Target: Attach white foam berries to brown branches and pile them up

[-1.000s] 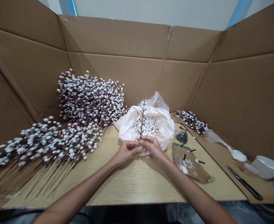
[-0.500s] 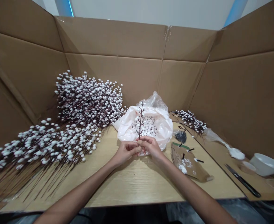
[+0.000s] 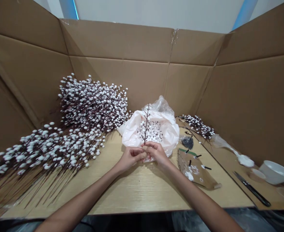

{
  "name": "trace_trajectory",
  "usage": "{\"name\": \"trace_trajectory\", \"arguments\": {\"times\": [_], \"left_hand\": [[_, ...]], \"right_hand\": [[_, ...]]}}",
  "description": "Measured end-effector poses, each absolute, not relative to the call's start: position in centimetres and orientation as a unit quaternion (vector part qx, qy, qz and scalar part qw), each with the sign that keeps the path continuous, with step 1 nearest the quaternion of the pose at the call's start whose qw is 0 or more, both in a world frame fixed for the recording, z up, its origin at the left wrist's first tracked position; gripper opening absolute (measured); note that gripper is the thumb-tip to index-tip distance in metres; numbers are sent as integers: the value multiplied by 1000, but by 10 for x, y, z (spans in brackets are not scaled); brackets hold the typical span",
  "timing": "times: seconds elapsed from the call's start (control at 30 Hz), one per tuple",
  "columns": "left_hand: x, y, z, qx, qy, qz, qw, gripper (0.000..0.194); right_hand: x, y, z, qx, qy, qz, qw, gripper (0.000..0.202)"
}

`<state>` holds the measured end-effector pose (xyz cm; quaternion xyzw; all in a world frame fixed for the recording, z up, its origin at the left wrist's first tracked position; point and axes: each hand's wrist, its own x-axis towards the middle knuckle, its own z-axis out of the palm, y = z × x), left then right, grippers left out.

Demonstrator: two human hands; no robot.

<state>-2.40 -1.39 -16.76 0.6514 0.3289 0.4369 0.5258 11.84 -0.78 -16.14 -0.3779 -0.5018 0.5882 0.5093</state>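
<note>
A bare dark-brown artificial twig (image 3: 146, 124) with short side prongs stands upright in front of me. My left hand (image 3: 131, 156) and my right hand (image 3: 156, 150) pinch its lower end together, fingertips touching. Which fingers bear on the stem is partly hidden. Just behind the hands lies an opened white plastic bag (image 3: 129, 132), and white foam berries (image 3: 155, 130) fill its middle. The twig's upper part rises in front of the berries.
Berry-covered branches are heaped at the left (image 3: 93, 103) and front left (image 3: 59, 148). To the right lie a cardboard piece (image 3: 205, 177) with black sticks and white glue, a small dark packet (image 3: 187, 142), a knife (image 3: 252, 188) and a white bowl (image 3: 276, 172). Cardboard walls (image 3: 142, 74) surround the table.
The view has shifted very slightly. Both hands keep the same pinch on the twig, with no other visible movement.
</note>
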Motion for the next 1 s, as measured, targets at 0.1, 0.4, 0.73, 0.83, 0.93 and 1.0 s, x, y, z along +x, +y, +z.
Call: {"name": "trace_trajectory", "arguments": {"times": [0.1, 0.4, 0.73, 0.83, 0.93, 1.0], "left_hand": [[-24, -14, -168, 656, 325, 440, 520, 32], [-24, -13, -168, 653, 325, 434, 529, 36], [-23, -13, -167, 666, 320, 440, 510, 35], [-23, -13, -166, 667, 319, 438, 512, 35], [-23, -14, -165, 666, 318, 437, 514, 35], [-23, -14, -165, 664, 319, 439, 515, 35]], "right_hand": [[119, -7, -161, -380, -505, 585, 509, 20], [119, -7, -161, -388, -514, 574, 507, 19], [119, -4, -162, -377, -519, 580, 502, 14], [120, -4, -161, -375, -519, 581, 502, 13], [120, -4, -161, -374, -517, 583, 503, 13], [120, -4, -162, -374, -515, 584, 503, 15]]}}
